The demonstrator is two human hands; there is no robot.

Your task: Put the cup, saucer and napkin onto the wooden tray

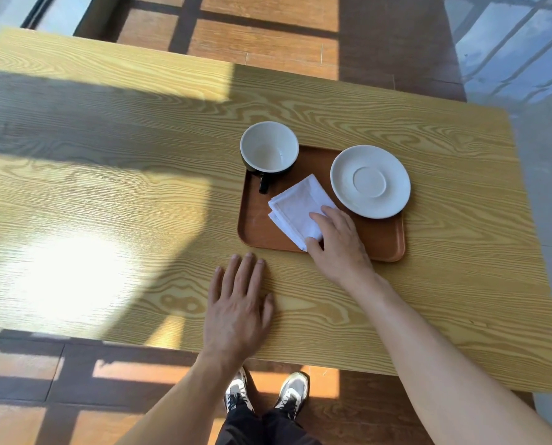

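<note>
Right hand (338, 242) seemingly pinching napkin (297, 210), left hand (239, 303) flat on table (107, 187)

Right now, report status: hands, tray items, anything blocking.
Left hand flat on table, empty. Right hand pinching napkin on tray. Cup and saucer on tray. Nothing blocking.

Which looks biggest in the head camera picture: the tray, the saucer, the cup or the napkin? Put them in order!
Largest to smallest as they look:
1. tray
2. saucer
3. napkin and cup: these look too close in size to rank, and the right hand hides part of the napkin.
</note>
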